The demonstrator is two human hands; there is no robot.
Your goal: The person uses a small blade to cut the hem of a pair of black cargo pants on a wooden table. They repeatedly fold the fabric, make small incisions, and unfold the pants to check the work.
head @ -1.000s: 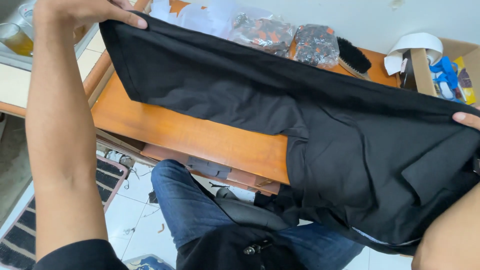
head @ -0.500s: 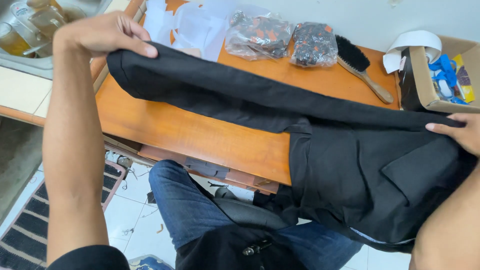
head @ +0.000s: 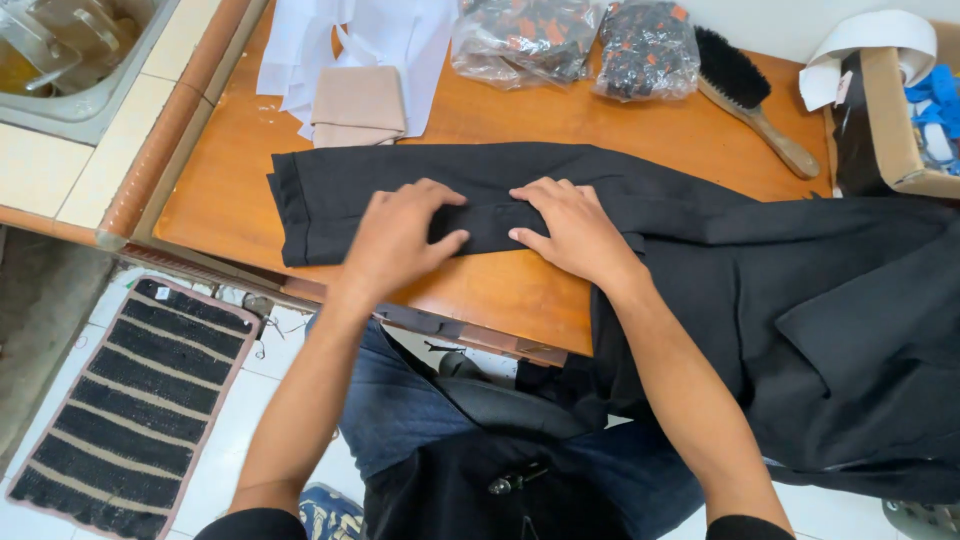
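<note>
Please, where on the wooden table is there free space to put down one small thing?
Bare wood shows between the black garment and the table's near edge, below both hands; also left of the garment's end, under the beige folded cloth, and between the packets and the garment. The right side is crowded: brush, cardboard box.

two clear patterned packets (head: pixel 575 45), cardboard box (head: pixel 895 130)

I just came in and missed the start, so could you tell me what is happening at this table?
A seated person is handling black trousers spread across a wooden table. One leg lies flat along the front edge, and the left hand and right hand press down side by side on its middle. The rest of the garment hangs off the table's right side. Behind it lie white papers, a beige cloth, two plastic bags and a brush.
</note>
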